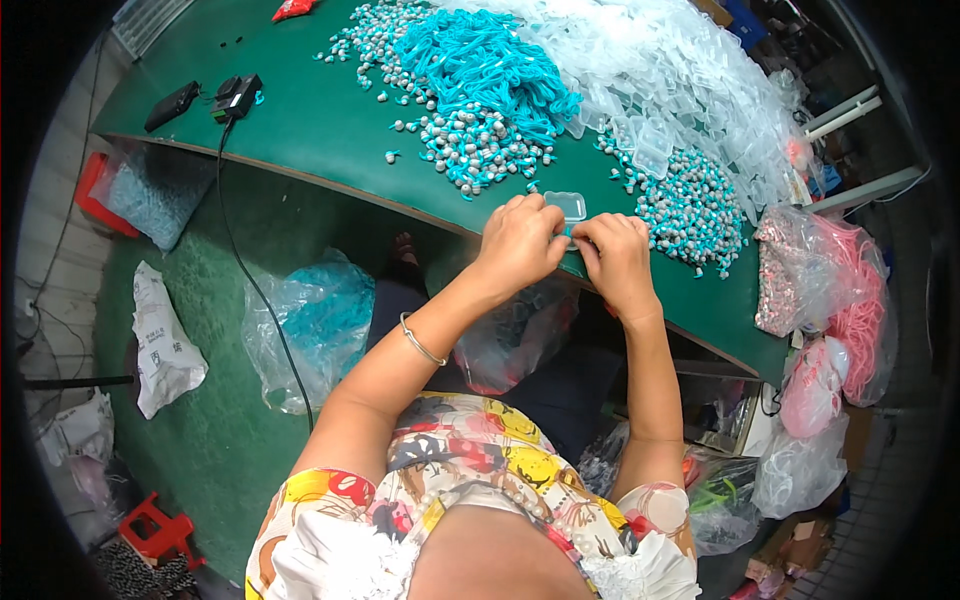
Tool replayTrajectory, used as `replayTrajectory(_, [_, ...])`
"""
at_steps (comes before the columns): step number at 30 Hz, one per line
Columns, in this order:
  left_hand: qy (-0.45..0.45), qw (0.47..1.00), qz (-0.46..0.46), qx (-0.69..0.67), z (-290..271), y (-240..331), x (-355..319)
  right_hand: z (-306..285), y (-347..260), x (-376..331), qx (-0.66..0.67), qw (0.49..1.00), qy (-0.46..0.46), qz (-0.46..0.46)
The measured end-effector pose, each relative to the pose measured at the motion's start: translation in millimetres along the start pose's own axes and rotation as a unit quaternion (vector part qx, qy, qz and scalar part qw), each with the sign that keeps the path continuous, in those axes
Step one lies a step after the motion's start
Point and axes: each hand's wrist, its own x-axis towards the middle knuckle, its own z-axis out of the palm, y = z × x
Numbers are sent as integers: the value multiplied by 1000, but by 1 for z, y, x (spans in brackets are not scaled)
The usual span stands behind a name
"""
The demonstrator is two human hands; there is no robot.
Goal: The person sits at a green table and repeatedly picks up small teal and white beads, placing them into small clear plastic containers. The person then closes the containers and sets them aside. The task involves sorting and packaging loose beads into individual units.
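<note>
**Head view: a clear box [565, 206] by the green table [300, 115]'s front edge**

The box is met by the bent fingers of the left hand [518, 238] and right hand [617, 250]; what is pinched cannot be told. It looks light, stiff, slippery and easily cracked, so best held by its sides. Blue strings [490, 70] are heaped behind. A white bag [165, 345] is seen on the floor [225, 350].

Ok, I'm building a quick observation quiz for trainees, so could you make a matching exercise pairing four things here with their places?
1. clear plastic case
2. turquoise cords
3. pink cords
4. red stool

A. bagged, far right
B. low at the picture's left
C. at the hands
D. heaped on the green table

Pairs: 1-C, 2-D, 3-A, 4-B
</note>
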Motion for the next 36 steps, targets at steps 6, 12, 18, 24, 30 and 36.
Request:
replayTrajectory(6, [4,1000,18,-15,-2,-1,-4,0,2,1,-21,1000,1,-12])
replayTrajectory(12, [-18,999,40,-3,-8,-1,-5,-13,6,-1,42,997,-64,-4])
replayTrajectory(18, [-53,998,45,7,-9,-5,-2,-14,24,13,207,972,-25,107])
replayTrajectory(24, [-55,996,66,30,-11,-10,-2,32,43,71,171,982,45,59])
replayTrajectory(30, [-46,996,77,11,-12,-14,-3,67,38,119,9,996,87,-5])
replayTrajectory(36, [-38,996,77,6,-10,-12,-4,55,47,105,48,995,87,30])
